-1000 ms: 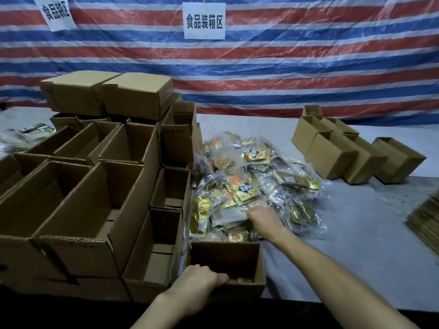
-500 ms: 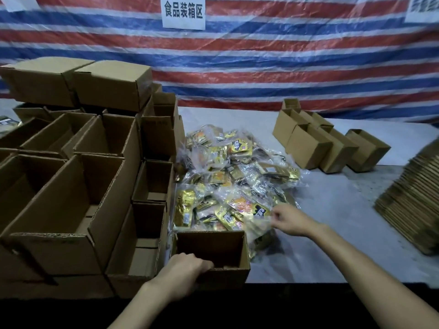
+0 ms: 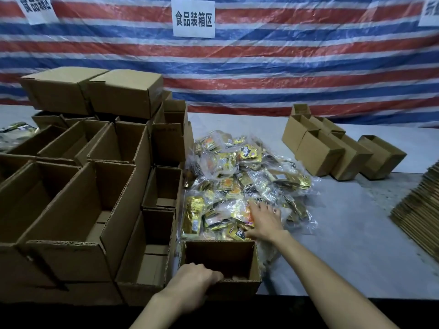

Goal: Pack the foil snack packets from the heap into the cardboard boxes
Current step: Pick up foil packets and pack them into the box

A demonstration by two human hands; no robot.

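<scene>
Behind everything hangs a big striped sheet (image 3: 285, 67) in red, white and blue, with a white sign (image 3: 193, 19) up at twelve o'clock. Below it is a grey table (image 3: 356, 233). The heap of foil snack packets (image 3: 237, 176) sits in the middle of the table, shiny gold and yellow, and it is big. Right in front of the person, at six o'clock from the heap and touching its near edge, stands a small open box (image 3: 253, 260). The left hand (image 3: 192, 283) holds the near wall of this box, with its fingers curled over the rim. The right hand (image 3: 263, 222) reaches over the box's far right corner onto the heap. Its fingers are spread out and lie on the packets; it does not look closed on any packet yet. The inside of the small open box is dark, and no packet shows in it. At nine o'clock from the heap are many empty boxes (image 3: 78, 210) with open tops, and two shut boxes (image 3: 126, 91) sit on top at ten o'clock. At two o'clock is a row of boxes (image 3: 320, 153), and at three o'clock a pile of flat cardboard (image 3: 418, 210). So the job looks like it has a long way to go: nearly all the packets are in the heap, and lots of boxes wait to be filled.
</scene>
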